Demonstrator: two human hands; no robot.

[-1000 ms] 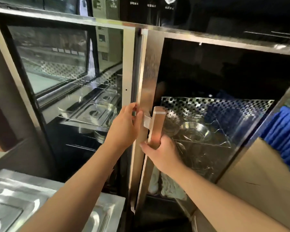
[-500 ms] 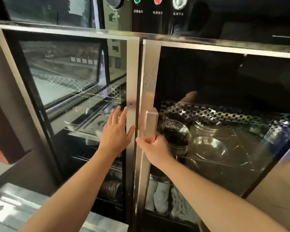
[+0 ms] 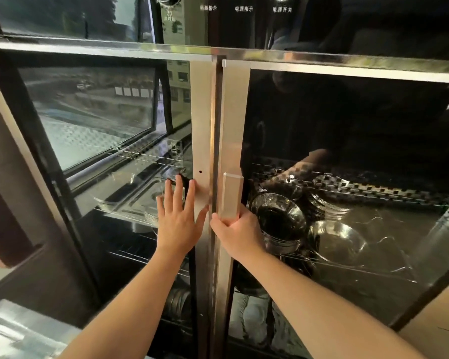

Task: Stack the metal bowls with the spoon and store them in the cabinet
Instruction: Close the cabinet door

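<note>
Your right hand (image 3: 237,233) is closed around the lower end of the vertical handle (image 3: 230,196) on the right door (image 3: 233,130); your left hand (image 3: 179,218) is open, fingers spread, palm flat against the stile of the left door (image 3: 201,120) and holding nothing.

Both glass doors sit flush at the centre seam, with only a thin dark line between them. The cabinet (image 3: 218,51) appears shut or within a hair of it.

Location of task items: the stacked metal bowls (image 3: 280,224) stand on the wire shelf (image 3: 347,266) behind the right glass, just beside the handle. A single shallower bowl (image 3: 340,242) sits to their right on the same shelf. The spoon cannot be made out through the reflections, so its presence in the stack is unconfirmed.

Risks noted:
- Your left thumb lies close to the seam. If the right door is not yet fully seated, a final push could pinch it.
- A hard shove on either door could jar the shelf and shift the stack, which stands near the front edge.
- Releasing the handle before the door catches could let it swing back out.

Judgement: storage looks complete; only confirming closure and letting go remain.
</note>
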